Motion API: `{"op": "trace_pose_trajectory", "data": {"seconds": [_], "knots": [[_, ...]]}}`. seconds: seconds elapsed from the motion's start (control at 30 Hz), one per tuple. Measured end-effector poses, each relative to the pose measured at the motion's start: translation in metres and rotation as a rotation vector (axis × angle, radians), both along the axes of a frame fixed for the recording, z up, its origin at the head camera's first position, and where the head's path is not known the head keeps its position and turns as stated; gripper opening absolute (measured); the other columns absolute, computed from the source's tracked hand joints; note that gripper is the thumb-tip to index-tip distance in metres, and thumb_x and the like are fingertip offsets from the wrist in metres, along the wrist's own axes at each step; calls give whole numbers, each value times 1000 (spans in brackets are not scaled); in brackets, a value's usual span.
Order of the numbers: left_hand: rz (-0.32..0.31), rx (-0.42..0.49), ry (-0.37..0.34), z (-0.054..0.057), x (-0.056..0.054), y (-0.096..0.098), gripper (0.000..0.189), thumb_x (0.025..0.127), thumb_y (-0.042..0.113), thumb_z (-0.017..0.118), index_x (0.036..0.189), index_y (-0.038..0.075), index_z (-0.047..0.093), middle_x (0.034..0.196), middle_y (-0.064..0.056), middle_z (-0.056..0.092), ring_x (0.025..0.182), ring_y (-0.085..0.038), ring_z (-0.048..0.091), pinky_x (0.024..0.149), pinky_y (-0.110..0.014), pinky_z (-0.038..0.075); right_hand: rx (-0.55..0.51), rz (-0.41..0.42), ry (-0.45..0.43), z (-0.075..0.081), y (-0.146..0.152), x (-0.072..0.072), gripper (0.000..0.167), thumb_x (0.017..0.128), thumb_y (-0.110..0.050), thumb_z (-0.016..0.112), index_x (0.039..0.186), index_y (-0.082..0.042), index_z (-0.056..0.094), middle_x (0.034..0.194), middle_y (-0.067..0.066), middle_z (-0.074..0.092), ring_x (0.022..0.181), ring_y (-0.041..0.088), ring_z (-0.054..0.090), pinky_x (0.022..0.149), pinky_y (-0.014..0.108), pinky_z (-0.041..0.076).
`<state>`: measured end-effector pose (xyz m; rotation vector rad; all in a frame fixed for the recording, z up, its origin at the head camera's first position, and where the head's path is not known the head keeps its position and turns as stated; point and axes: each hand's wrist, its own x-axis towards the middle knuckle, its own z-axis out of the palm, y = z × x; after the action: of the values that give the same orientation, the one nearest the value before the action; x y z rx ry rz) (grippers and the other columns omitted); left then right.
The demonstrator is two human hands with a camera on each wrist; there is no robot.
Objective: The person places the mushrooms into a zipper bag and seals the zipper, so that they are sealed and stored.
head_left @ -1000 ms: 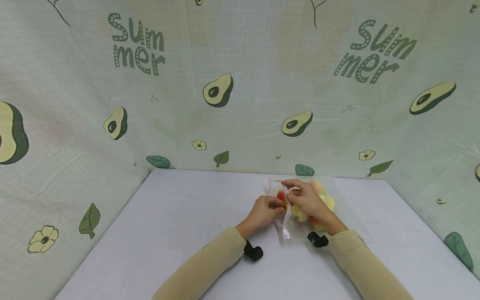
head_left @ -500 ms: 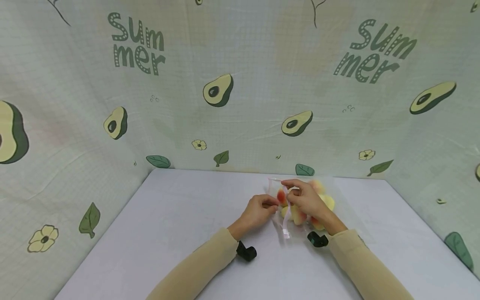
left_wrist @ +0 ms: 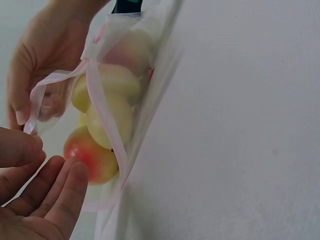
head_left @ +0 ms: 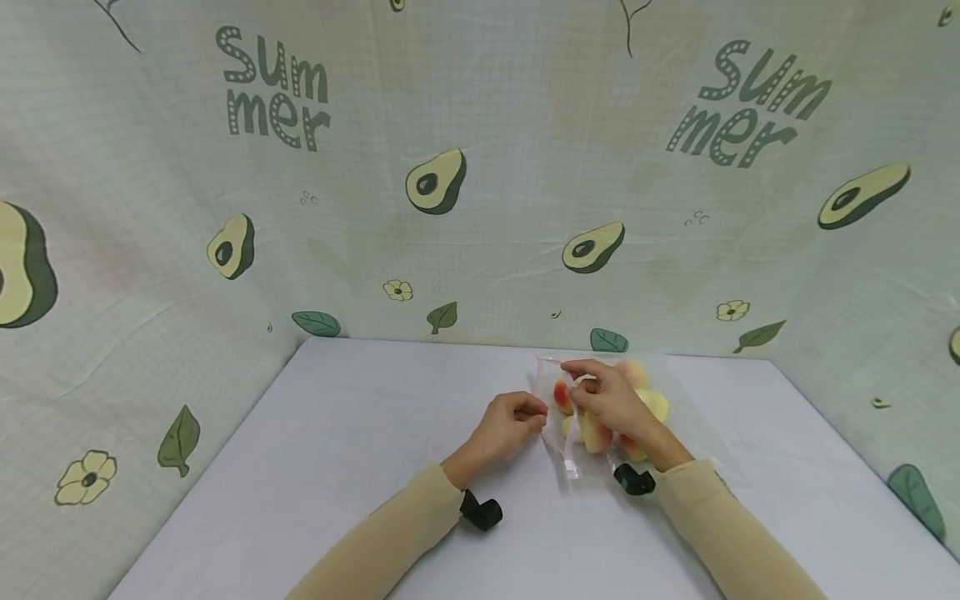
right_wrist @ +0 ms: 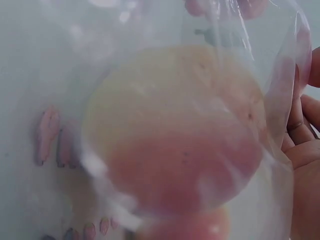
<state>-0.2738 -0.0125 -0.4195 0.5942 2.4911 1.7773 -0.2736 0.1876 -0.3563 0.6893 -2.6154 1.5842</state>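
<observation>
A clear zip bag with a pink-edged mouth lies at the back right of the table, its mouth facing left. Several yellow-and-red fruits are inside; one large fruit fills the right wrist view, seen through the plastic. My right hand pinches the upper lip of the mouth and keeps it raised, so the mouth gapes. Close to the mouth, my left hand is held with fingers loosely extended and nothing between them. In the left wrist view, its fingertips overlap the lower fruit near the pink strip.
The white table stretches left and forward of the bag. A printed cloth with avocados rises behind it and at both sides. Small black cameras hang at both wrists.
My left hand has drawn back leftward out of the bag's mouth, uncovering the fruits there. The right hand stays in place on the bag's lip.
</observation>
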Motion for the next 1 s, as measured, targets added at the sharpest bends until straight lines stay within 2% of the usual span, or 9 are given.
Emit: {"op": "trace_pose_trajectory", "data": {"seconds": [0.13,0.2,0.37,0.57,0.87,1.0], "knots": [[-8,-8,15,1,1,-1,10,87,4,66,96,1,68,87,-3,69,77,-9,64,68,-20,50,7,-2,8,0,-1,0,39,91,-1,61,128,5,52,96,27,61,58,17,54,46,19,38],[-12,-12,22,1,2,-2,12,87,4,66,97,-1,68,87,-2,69,76,-9,63,68,-20,50,25,-12,22,1,-2,1,40,90,-2,62,128,5,53,101,27,61,60,18,56,48,20,41],[-20,-17,27,2,4,-3,13,87,5,66,99,-2,68,88,-2,69,77,-9,63,68,-21,50,78,-34,60,2,-2,1,40,89,0,61,128,4,54,114,24,59,66,10,56,53,21,46],[-27,-15,16,2,5,-5,15,87,5,66,100,-2,68,87,-1,68,75,-7,62,66,-20,50,69,-14,66,2,-2,0,40,89,1,61,127,7,53,113,25,60,69,11,59,55,21,47],[-33,-24,16,4,7,-8,14,88,6,66,99,-2,68,86,-2,67,73,-8,61,64,-21,49,61,-13,61,2,-2,0,38,90,-2,62,127,5,55,113,25,60,72,19,62,57,22,49],[-37,-35,9,3,9,-9,15,88,10,66,99,-1,68,85,1,66,72,-7,60,64,-21,49,63,-14,62,3,-1,2,38,90,-1,61,127,7,54,108,25,62,71,21,61,54,22,48]]}}
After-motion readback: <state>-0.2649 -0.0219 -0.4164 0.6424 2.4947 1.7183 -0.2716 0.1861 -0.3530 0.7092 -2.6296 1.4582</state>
